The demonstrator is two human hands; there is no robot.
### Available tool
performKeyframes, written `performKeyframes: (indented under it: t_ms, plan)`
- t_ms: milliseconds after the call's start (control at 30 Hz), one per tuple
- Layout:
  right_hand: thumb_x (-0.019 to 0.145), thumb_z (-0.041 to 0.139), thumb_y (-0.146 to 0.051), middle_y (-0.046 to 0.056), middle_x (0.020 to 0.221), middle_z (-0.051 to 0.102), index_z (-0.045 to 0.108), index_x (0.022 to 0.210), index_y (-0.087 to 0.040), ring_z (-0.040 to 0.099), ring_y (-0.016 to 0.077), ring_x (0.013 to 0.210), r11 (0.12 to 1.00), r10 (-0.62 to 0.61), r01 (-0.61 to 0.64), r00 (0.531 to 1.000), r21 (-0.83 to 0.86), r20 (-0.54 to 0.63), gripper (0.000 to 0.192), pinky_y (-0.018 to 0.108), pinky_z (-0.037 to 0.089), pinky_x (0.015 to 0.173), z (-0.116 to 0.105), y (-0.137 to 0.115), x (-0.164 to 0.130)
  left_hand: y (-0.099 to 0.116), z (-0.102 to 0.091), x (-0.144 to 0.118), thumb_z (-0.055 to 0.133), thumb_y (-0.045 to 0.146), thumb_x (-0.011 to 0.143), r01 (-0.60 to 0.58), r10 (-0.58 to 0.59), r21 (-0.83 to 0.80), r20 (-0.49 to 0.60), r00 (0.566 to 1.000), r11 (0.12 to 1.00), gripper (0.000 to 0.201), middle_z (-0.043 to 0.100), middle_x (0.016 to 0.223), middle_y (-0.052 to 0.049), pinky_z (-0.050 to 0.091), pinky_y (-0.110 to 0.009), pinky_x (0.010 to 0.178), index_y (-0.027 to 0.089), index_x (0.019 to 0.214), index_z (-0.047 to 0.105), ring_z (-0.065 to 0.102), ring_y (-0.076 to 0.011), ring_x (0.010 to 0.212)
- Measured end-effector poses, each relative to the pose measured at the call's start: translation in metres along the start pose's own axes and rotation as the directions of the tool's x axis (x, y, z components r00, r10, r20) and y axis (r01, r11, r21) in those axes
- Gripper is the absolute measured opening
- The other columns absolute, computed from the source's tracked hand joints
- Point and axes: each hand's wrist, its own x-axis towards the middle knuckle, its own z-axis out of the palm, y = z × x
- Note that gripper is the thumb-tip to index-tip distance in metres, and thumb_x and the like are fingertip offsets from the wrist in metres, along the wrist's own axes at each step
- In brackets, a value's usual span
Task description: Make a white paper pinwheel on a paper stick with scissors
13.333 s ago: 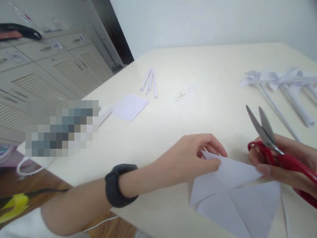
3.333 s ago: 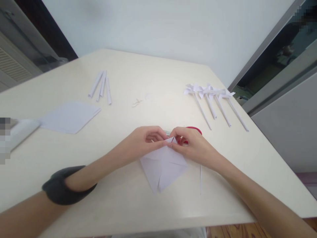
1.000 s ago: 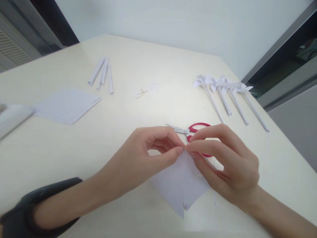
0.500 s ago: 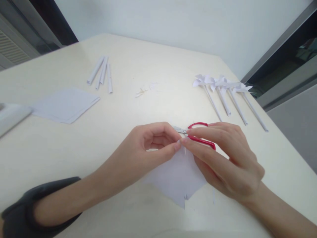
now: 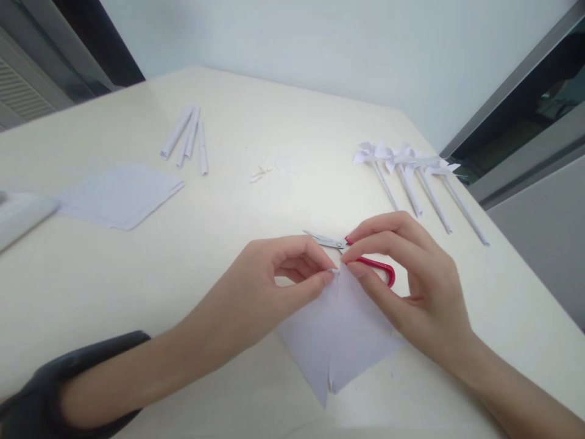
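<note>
A white square sheet of paper (image 5: 338,335) with slits cut in from its corners is held between my hands, one corner towards me. My left hand (image 5: 278,280) pinches the far corner just left of its slit. On the other side of that slit, my right hand (image 5: 406,274) has the paper between thumb and fingertips. Red-handled scissors (image 5: 377,263) lie on the table just beyond the sheet, blades pointing left, partly covered by my right fingers.
Paper pinwheels on rolled sticks (image 5: 411,177) lie at the right. Several rolled paper tubes (image 5: 185,137) rest at the back left, near stacked square sheets (image 5: 123,195). Small paper scraps (image 5: 269,169) are scattered mid-table. A white object (image 5: 22,213) sits at the left edge.
My right fingers have shifted back and now grip the paper at the slit, uncovering more of the sheet. The paper's near corner has moved slightly towards me, and more of the scissor blades shows.
</note>
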Motion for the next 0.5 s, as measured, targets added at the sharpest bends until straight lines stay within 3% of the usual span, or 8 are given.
performKeyframes:
  t_ms: [233, 500]
  plan:
    - [0.08, 0.063, -0.015, 0.004, 0.098, 0.055, 0.064, 0.084, -0.019, 0.056, 0.0137, 0.091, 0.999, 0.027, -0.029, 0.997, 0.035, 0.067, 0.005, 0.029, 0.045, 0.079, -0.001, 0.0004, 0.0014, -0.0081, 0.002, -0.0001, 0.054, 0.019, 0.083, -0.026, 0.026, 0.042, 0.011, 1.0, 0.999, 0.011, 0.07, 0.079, 0.004, 0.048, -0.019, 0.069, 0.02, 0.081, 0.065, 0.064, -0.0113, 0.076]
    - [0.082, 0.059, -0.011, 0.005, 0.1, 0.055, 0.063, 0.086, -0.018, 0.055, 0.0138, 0.093, 0.993, -0.093, 0.099, 0.992, -0.068, 0.082, 0.009, 0.031, 0.044, 0.081, 0.0006, -0.001, -0.0012, -0.0012, 0.0006, -0.0009, 0.053, 0.018, 0.082, 0.019, -0.021, 0.045, 0.041, 0.999, 0.999, 0.013, 0.07, 0.078, 0.004, 0.048, -0.018, 0.07, 0.019, 0.076, 0.065, 0.064, -0.0117, 0.076]
